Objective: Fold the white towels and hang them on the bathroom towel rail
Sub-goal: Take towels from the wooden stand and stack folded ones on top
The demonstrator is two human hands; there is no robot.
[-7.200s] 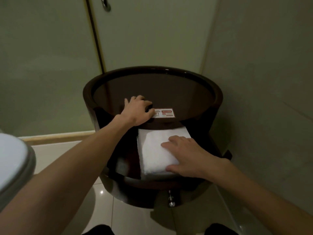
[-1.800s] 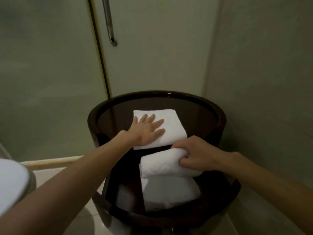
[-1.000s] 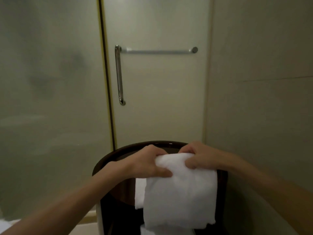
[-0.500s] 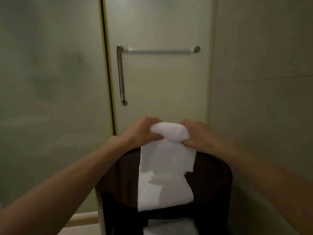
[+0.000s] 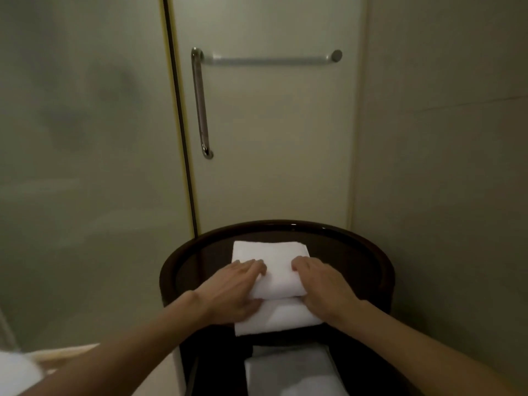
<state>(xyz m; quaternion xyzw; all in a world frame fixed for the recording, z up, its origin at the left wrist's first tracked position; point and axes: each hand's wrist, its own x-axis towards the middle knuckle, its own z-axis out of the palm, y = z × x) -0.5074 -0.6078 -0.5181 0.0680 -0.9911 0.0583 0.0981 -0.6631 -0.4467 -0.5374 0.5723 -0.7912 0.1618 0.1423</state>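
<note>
A folded white towel (image 5: 275, 270) lies on the round dark table (image 5: 371, 252), on top of a second folded white towel (image 5: 283, 318) whose front edge sticks out beneath it. My left hand (image 5: 231, 290) grips the top towel's left end, fingers over it and thumb at its front fold. My right hand (image 5: 325, 287) grips the right end the same way. A third white towel (image 5: 291, 372) sits on the table's lower shelf. The horizontal towel rail (image 5: 268, 60) is bare on the door above and behind the table.
A vertical metal door handle (image 5: 200, 104) hangs at the rail's left end. A frosted glass panel (image 5: 85, 138) stands to the left and a tiled wall (image 5: 443, 138) close on the right. A white toilet edge (image 5: 14, 370) shows at the bottom left.
Half a second ago both hands held the towel up in the air, hanging down unrolled. It has come down folded onto the towel on the table top, with both hands still on it.
</note>
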